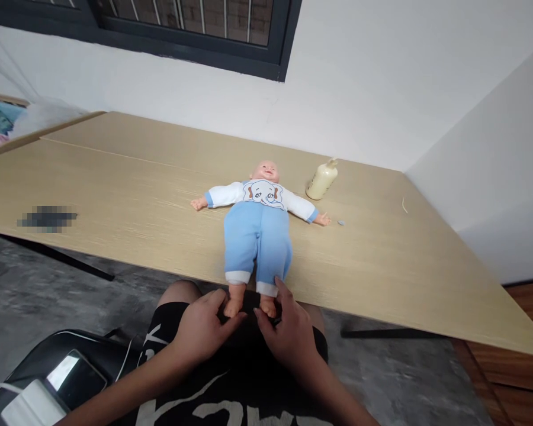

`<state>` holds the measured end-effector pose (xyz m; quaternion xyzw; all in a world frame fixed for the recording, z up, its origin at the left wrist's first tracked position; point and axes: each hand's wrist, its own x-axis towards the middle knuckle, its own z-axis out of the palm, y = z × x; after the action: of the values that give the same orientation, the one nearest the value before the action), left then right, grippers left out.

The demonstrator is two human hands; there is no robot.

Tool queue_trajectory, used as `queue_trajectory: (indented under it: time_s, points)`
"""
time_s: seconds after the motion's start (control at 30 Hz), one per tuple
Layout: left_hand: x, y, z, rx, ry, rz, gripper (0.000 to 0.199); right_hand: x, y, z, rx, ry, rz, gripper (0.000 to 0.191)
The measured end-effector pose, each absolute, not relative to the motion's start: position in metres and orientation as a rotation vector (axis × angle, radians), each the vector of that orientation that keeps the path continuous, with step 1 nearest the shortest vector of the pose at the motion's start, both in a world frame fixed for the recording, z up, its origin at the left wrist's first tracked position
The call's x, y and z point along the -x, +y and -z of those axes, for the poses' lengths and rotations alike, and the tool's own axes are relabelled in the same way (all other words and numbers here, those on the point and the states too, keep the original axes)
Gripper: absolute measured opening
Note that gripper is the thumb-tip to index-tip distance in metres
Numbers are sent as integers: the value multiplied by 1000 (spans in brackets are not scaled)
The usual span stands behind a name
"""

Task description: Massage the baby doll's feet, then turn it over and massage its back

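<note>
A baby doll (257,234) lies on its back at the tabletop's (373,254) near edge, feet overhanging. The left grip (206,322) curves around one foot (234,302), the right grip (293,325) around the other, a finger at the trouser cuff (267,289); I cannot tell whether either is closed. The doll looks light, its clothed body soft, its bare feet smoother; the padded trunk seems the surest hold.

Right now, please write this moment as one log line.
doll: face up on table; left hand: at one foot; right hand: at other foot; bottle: on table
</note>
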<state>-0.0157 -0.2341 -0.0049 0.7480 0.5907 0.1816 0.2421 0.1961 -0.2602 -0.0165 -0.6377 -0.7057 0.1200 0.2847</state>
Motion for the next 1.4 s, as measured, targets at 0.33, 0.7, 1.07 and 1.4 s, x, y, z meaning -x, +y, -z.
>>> queue_trajectory:
  time_s: [0.33,0.7,1.07,1.4]
  points:
    - [23,-233,20,-2248,1469,-1007,46,-195,-259,20,1742,-1840,-330,68]
    - [25,-218,13,-2589,1369,-856,90,-195,-258,19,1704,-1824,-304,66]
    - [30,-207,3,-2701,1184,-606,98,-203,-261,20,1672,-1859,-408,71]
    - [27,-203,18,-2667,1290,-796,91,-204,-257,23,1597,-1941,-66,64]
